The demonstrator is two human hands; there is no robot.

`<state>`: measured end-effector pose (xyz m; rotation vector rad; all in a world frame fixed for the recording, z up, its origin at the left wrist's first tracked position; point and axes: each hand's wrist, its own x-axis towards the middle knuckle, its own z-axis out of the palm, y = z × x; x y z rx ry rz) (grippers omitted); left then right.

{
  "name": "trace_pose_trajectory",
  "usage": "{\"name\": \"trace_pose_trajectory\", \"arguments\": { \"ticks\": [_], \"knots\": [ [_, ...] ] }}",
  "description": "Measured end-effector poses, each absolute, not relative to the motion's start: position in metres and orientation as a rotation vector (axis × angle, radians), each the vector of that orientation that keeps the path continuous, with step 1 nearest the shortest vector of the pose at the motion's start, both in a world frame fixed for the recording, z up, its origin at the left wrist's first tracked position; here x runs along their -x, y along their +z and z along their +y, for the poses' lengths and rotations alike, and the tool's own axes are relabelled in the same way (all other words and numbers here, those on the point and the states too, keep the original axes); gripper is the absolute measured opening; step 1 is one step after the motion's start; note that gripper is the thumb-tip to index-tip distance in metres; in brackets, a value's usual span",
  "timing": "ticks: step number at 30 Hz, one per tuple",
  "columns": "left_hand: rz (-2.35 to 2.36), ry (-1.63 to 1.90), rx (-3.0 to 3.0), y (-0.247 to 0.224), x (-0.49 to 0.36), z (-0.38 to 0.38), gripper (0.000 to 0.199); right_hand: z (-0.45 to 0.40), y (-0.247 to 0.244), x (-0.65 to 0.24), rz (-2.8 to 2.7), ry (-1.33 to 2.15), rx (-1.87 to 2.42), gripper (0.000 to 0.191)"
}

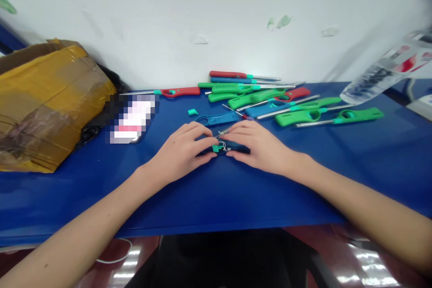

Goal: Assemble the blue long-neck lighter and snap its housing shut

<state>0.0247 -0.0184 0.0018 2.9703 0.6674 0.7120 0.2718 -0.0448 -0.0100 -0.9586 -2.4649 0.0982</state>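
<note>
My left hand (184,149) and my right hand (259,145) meet at the middle of the table over an opened blue gas lighter (221,147). Fingers and thumbs of both hands pinch it from its two sides. Between the fingertips show a light green trigger piece and thin white wire; the rest of the lighter is mostly covered by my fingers. Just behind lies a loose blue casing half (221,119). A small green part (192,111) is left of that casing. A thin rod with a reddish see-through handle (245,117) rests close to my right hand.
Several green, red and blue long-necked lighters (256,96) are heaped along the wall, with a red lighter (180,92) farther left. A phone (133,119) with blurred screen and a taped cardboard box (54,108) occupy the left. A tilted water bottle (374,76) is at right.
</note>
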Motion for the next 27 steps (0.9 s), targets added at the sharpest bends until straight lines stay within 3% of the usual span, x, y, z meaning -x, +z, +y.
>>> {"name": "trace_pose_trajectory", "arguments": {
  "ticks": [15,21,27],
  "knots": [
    [0.722,0.787,-3.072,0.0057,-0.0243,-0.0208,0.014,-0.0466,-0.0113,-0.2715,-2.458,0.005,0.922,0.028],
    [0.825,0.709,-2.916,0.0043,-0.0177,-0.0155,0.022,-0.0451,-0.0107,-0.2723,-2.473,0.068,0.982,0.031],
    [0.890,0.613,-2.692,-0.0012,-0.0156,-0.0111,0.017,-0.0441,-0.0079,-0.2741,-2.520,0.142,0.981,0.033]
  ]
}}
